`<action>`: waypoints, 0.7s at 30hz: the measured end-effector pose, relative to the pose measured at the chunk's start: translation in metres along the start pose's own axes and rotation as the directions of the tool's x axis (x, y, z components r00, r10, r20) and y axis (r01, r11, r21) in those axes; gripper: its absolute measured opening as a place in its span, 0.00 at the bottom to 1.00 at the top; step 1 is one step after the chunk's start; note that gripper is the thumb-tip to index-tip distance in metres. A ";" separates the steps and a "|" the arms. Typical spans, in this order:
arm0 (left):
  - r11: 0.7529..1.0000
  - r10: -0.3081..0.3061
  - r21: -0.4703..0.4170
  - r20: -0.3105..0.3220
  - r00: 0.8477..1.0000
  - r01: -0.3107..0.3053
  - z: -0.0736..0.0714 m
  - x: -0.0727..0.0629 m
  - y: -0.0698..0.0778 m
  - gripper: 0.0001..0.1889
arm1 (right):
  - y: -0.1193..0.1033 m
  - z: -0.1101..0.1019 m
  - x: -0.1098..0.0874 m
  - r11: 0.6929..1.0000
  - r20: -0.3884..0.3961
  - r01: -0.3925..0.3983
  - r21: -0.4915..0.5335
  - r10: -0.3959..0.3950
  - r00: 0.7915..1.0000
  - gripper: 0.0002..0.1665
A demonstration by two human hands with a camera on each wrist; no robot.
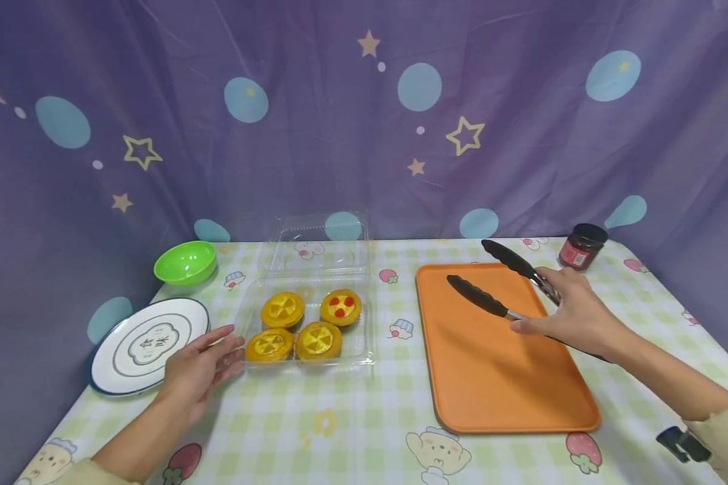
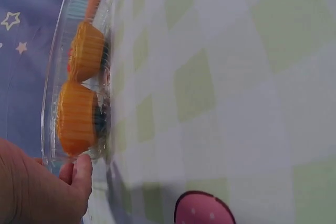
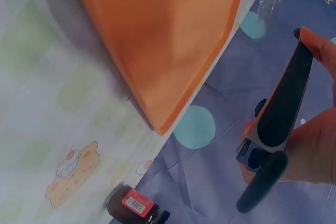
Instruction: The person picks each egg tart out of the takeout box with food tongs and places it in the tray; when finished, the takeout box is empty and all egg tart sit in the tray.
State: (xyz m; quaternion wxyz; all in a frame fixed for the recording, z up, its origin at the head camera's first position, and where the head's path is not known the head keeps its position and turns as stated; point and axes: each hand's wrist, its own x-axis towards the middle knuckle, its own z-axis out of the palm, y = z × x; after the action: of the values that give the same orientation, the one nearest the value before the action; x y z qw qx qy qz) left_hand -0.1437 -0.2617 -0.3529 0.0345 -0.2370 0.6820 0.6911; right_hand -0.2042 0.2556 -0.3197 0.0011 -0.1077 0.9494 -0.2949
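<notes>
Right hand (image 1: 573,306) gripped splayed black tongs (image 1: 479,295), roughly 2 o'clock on the orange tray (image 1: 491,387); left hand (image 1: 201,364), fingers loose, was at the clear box's (image 1: 356,347) 8 o'clock.

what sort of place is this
Probably a staged indoor tabletop, perhaps for mock food serving: a purple star-patterned curtain hangs behind and at both sides, a checked tablecloth covers the table, and tarts sit in a clear clamshell box.

On our checked table (image 1: 394,394) we see a green bowl (image 1: 185,264) and white plate (image 1: 149,345) at frame left, a clear container (image 1: 356,347) left of centre, an orange tray (image 1: 491,384) and a dark jar (image 1: 583,247) at right.
</notes>
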 end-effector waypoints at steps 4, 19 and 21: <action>1.000 0.003 -0.031 0.016 1.000 -0.003 -0.002 -0.001 -0.001 0.29 | -0.004 0.003 0.001 0.999 0.011 0.035 0.010 -0.035 0.999 0.68; 0.999 0.032 -0.016 0.016 0.999 -0.032 -0.002 -0.001 0.000 0.29 | -0.048 0.019 0.026 0.973 0.049 0.232 -0.016 -0.231 0.972 0.64; 0.999 0.030 -0.010 0.010 0.999 -0.030 -0.002 -0.001 0.000 0.29 | -0.054 0.023 0.030 0.967 0.055 0.252 -0.024 -0.251 0.966 0.62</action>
State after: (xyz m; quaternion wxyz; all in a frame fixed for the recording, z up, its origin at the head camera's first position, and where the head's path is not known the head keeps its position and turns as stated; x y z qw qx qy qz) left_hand -0.1425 -0.2640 -0.3522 0.0262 -0.2234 0.6818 0.6961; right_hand -0.2208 0.1936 -0.3062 -0.0135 -0.2349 0.9322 -0.2750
